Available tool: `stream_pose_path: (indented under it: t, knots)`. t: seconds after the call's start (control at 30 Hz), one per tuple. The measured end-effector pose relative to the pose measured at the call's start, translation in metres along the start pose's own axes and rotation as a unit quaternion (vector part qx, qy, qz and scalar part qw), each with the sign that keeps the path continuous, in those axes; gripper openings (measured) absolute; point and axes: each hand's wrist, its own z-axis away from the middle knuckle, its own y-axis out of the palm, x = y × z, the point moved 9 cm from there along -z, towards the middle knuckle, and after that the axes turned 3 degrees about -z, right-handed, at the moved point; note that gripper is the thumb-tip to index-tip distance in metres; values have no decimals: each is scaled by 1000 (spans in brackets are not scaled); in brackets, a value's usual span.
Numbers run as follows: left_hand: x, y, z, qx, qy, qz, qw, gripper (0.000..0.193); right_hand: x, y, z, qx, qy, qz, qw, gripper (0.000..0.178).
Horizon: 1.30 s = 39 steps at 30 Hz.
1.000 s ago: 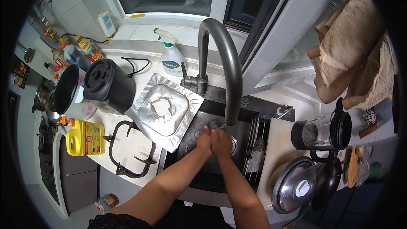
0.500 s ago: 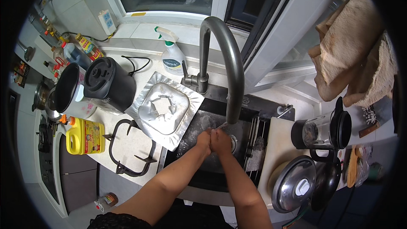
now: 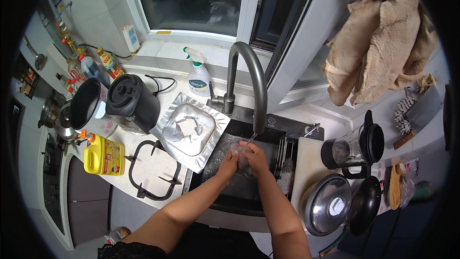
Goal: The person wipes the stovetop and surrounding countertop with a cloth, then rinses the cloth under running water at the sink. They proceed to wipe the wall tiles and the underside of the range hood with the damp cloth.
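Over the dark sink (image 3: 225, 196) both of my hands hold a wet, greyish, crumpled cloth (image 3: 241, 152). My left hand (image 3: 229, 164) grips its left side, and my right hand (image 3: 255, 157) has the right side, with the fingers curled over the top. Part of the cloth hangs down between the palms. A thin stream of water comes from the mouth of the grey gooseneck tap (image 3: 259, 100), just above my fingers. Wet streaks and droplets cover the sink's bottom.
Left of the sink lie a foil stove liner (image 3: 211, 136) and a black pan support (image 3: 132, 165), with a yellow jug (image 3: 104, 156) beyond. A spray bottle (image 3: 198, 79) stands behind. To the right are a cutting board (image 3: 306, 158), a pot lid (image 3: 328, 204) and a blender jug (image 3: 352, 148).
My hands have parted slightly and opened out the cloth, which was squeezed nearly out of sight between them. The whole view has shifted a little, with the tap now lower.
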Motion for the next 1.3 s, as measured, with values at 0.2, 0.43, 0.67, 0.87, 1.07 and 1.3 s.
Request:
stream_pose_path:
  t: [0.2, 0.43, 0.67, 0.87, 1.07, 1.3]
  knots:
    - [-86, 1, 60, -165, 359, -310, 865, 30, -21, -11, -3, -7, 36, -97, 995, 22]
    - [-67, -5, 19, 69, 42, 43, 996, 6, 0, -4, 8, 31, -7, 2, 999, 21]
    - [-67, -4, 9, 104, -84, -67, 989, 9, 18, -7, 8, 66, -9, 139, 988, 19]
    - [-69, 3, 2, 106, -91, -115, 984, 8, 19, -15, -1, 70, -2, 182, 981, 18]
    - [-68, 5, -2, 125, -37, -78, 988, 10, -3, -21, -13, 63, 42, 76, 994, 12]
    - [-77, 13, 24, -27, 336, -220, 915, 34, -32, -20, -19, 14, 88, -183, 979, 23]
